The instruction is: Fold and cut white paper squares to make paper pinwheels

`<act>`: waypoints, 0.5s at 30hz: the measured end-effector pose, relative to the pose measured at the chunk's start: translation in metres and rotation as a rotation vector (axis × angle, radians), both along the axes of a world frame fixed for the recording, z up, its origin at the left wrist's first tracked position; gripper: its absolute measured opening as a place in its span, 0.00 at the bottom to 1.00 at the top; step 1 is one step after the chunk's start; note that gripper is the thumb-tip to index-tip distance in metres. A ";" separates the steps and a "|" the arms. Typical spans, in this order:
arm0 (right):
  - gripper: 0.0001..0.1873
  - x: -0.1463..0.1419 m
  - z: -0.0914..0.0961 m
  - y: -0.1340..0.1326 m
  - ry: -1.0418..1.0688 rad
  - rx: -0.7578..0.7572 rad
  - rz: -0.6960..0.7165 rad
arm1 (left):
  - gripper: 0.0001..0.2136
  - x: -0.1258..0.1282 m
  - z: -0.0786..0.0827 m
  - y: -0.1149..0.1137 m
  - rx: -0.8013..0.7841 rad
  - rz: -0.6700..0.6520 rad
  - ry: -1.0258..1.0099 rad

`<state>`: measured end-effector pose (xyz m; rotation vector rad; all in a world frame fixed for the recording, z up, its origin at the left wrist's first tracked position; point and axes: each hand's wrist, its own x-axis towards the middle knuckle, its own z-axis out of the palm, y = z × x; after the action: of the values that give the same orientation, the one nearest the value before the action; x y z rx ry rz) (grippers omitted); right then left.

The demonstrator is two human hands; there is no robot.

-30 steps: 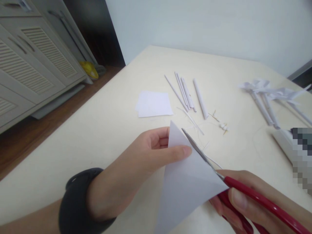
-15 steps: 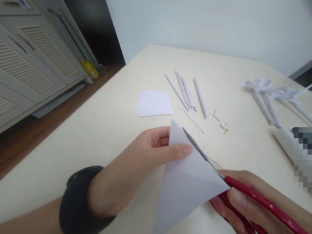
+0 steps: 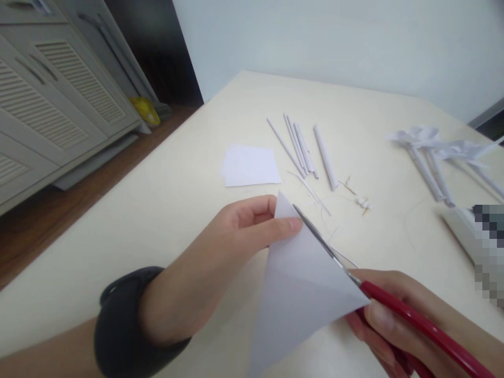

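Observation:
My left hand (image 3: 220,252) pinches the top corner of a white folded paper triangle (image 3: 299,286), thumb on the near face and fingers behind it. A black band sits on that wrist. My right hand (image 3: 397,315) grips red-handled scissors (image 3: 409,320) at the lower right. Their steel blades (image 3: 321,239) run along the paper's right edge, tip near the top corner. A thin cut strip hangs beside the blades.
On the cream table (image 3: 165,199) lie a small stack of white paper squares (image 3: 250,165), several rolled paper sticks (image 3: 303,147), thin scraps and small pins (image 3: 362,202). Paper pinwheels (image 3: 433,149) lie at the right. Grey louvred cabinets (image 3: 47,100) stand left, past the table edge.
My left hand and the paper's top corner have shifted slightly up and away. The scissors stay along the paper's right edge, nearly unmoved.

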<state>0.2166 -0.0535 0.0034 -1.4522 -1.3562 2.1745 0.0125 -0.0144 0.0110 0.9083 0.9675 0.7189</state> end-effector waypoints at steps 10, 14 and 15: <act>0.22 0.005 0.004 0.004 -0.067 0.131 0.084 | 0.09 0.001 0.002 -0.001 -0.031 -0.036 -0.026; 0.25 -0.006 0.014 0.008 -0.070 0.206 0.091 | 0.08 0.003 0.002 -0.005 -0.065 -0.088 -0.036; 0.26 -0.008 0.015 0.008 -0.066 0.219 0.094 | 0.09 0.003 0.002 -0.005 -0.074 -0.089 -0.032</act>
<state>0.2091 -0.0452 0.0188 -1.4145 -1.6576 1.9718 0.0160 -0.0197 0.0127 0.8672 0.9141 0.6171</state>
